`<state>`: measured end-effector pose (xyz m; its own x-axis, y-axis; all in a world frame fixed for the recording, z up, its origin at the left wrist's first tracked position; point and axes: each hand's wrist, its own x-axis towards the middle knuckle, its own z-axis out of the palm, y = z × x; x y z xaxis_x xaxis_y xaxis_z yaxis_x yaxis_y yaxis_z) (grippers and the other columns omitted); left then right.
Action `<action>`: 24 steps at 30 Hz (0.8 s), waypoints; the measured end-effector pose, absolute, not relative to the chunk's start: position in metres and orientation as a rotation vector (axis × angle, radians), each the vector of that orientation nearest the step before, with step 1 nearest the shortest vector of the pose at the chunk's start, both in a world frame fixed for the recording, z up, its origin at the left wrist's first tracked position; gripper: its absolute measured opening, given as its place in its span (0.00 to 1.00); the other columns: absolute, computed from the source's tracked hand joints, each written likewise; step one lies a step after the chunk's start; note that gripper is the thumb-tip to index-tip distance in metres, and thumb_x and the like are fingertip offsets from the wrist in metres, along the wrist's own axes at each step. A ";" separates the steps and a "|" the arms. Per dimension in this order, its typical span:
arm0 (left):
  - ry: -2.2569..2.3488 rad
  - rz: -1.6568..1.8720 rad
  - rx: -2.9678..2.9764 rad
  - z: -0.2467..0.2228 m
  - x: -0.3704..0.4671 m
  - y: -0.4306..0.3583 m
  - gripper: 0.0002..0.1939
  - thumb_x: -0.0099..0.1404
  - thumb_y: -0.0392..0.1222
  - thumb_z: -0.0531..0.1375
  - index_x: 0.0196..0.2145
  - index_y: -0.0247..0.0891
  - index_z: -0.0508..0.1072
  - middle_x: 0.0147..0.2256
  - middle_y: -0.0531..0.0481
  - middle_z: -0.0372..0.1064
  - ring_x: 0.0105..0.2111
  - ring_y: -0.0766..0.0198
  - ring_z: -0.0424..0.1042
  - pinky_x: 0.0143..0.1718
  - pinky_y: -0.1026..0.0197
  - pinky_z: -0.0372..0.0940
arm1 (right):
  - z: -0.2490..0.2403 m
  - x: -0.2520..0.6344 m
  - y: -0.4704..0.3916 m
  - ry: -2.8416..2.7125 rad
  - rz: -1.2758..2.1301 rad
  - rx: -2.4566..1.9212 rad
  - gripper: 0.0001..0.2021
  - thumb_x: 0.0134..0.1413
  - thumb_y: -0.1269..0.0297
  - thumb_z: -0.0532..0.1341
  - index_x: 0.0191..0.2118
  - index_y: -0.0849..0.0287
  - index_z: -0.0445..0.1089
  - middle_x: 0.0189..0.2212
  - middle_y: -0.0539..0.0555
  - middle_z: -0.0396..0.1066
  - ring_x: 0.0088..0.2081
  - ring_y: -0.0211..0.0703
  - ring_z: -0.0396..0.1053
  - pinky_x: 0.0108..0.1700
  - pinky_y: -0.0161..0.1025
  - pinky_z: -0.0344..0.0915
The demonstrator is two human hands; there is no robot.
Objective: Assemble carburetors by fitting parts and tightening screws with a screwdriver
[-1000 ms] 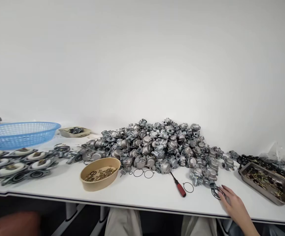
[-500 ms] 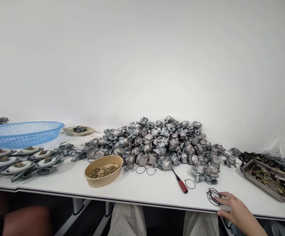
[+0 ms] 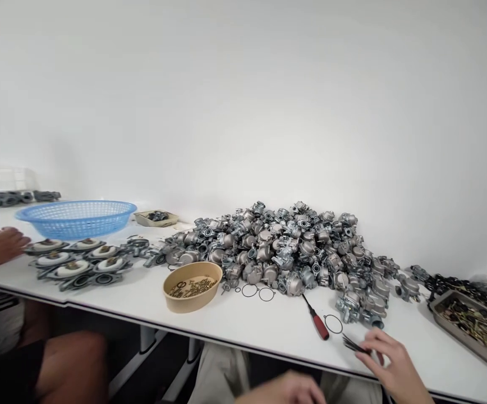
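My right hand (image 3: 389,359) pinches a bunch of thin black gasket rings (image 3: 355,343) just above the table's front edge; they are held edge-on. My left hand (image 3: 288,389) is at the bottom of the view, over my lap, cut off by the frame and smeared by motion. Its fingers are not clear. Near the right hand, a red-handled screwdriver (image 3: 319,325) lies on the table beside a single black ring (image 3: 333,324). More rings (image 3: 266,294) lie flat before a large heap of metal carburetors (image 3: 269,247).
A tan tub (image 3: 193,306) holds small brass parts. On the right stands a metal tray (image 3: 466,342) of mixed small parts. Parts with white rings (image 3: 73,269) and a blue basket (image 3: 75,227) stand left, where another person's hand (image 3: 3,247) reaches in.
My right hand has lifted the gasket rings off the table. My left hand has come into view at the bottom. The view has swung left, and another person's hand now shows there.
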<state>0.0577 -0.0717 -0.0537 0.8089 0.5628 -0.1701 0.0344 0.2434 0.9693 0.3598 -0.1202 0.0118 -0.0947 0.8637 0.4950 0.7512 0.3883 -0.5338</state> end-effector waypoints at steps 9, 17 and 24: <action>0.798 0.882 1.817 0.010 0.033 0.023 0.21 0.71 0.56 0.58 0.52 0.40 0.75 0.47 0.46 0.75 0.39 0.60 0.69 0.40 0.60 0.66 | 0.004 0.248 -0.022 -1.626 0.663 -1.195 0.31 0.49 0.31 0.66 0.26 0.60 0.78 0.18 0.48 0.64 0.19 0.36 0.58 0.21 0.34 0.55; 0.760 0.852 1.991 -0.012 0.038 0.019 0.10 0.60 0.46 0.69 0.38 0.40 0.80 0.45 0.48 0.74 0.37 0.60 0.72 0.43 0.60 0.68 | -0.009 0.255 -0.041 -1.708 0.438 -1.153 0.21 0.56 0.42 0.69 0.32 0.57 0.83 0.28 0.54 0.73 0.22 0.38 0.61 0.25 0.36 0.60; 0.638 0.841 2.015 -0.008 0.036 0.020 0.11 0.60 0.49 0.69 0.36 0.40 0.82 0.45 0.46 0.75 0.40 0.58 0.72 0.45 0.59 0.67 | -0.008 0.253 -0.039 -1.772 0.415 -1.178 0.15 0.59 0.49 0.67 0.35 0.55 0.85 0.29 0.55 0.76 0.24 0.40 0.65 0.27 0.36 0.62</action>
<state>0.0360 0.0197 -0.0080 0.6452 0.6913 0.3252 0.1277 -0.5173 0.8462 0.2531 -0.0394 -0.0085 -0.1009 0.8521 0.5136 0.5354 0.4816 -0.6938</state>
